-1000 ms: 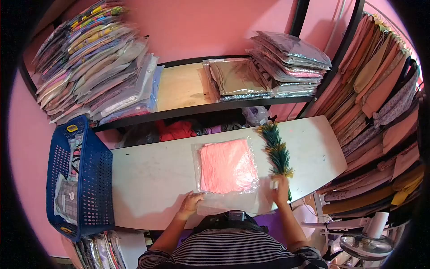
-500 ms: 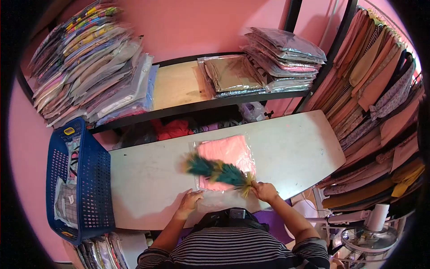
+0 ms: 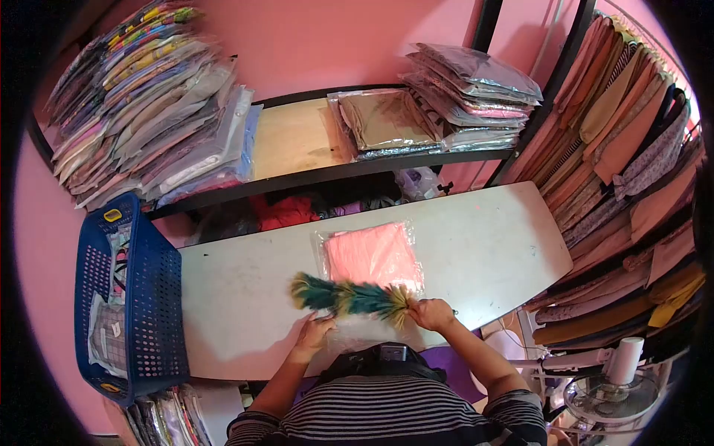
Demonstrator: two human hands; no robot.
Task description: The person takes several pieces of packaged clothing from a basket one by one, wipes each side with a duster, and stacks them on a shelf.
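Note:
A green and yellow feather duster [image 3: 348, 298] lies across the near part of a clear plastic bag that has a folded pink garment [image 3: 372, 254] inside. My right hand [image 3: 431, 314] is closed around the duster's right end; its handle is hidden in my fingers. At the bag's near left corner, my left hand [image 3: 315, 331] has its fingers closed on the clear plastic flap. The duster's tip points left, just above my left hand. Package and duster are over the white tabletop [image 3: 476, 245].
A blue plastic basket [image 3: 156, 312] with bagged items stands at the table's left end. Behind, a shelf [image 3: 290, 149] carries stacks of bagged clothes [image 3: 171, 111]. Hanging garments [image 3: 617, 156] line the right side, with a fan [image 3: 613, 394] below them.
The duster has swung toward me, its tip now lower and further left, uncovering more of the pink garment. My left hand has barely moved; my right shifted slightly left.

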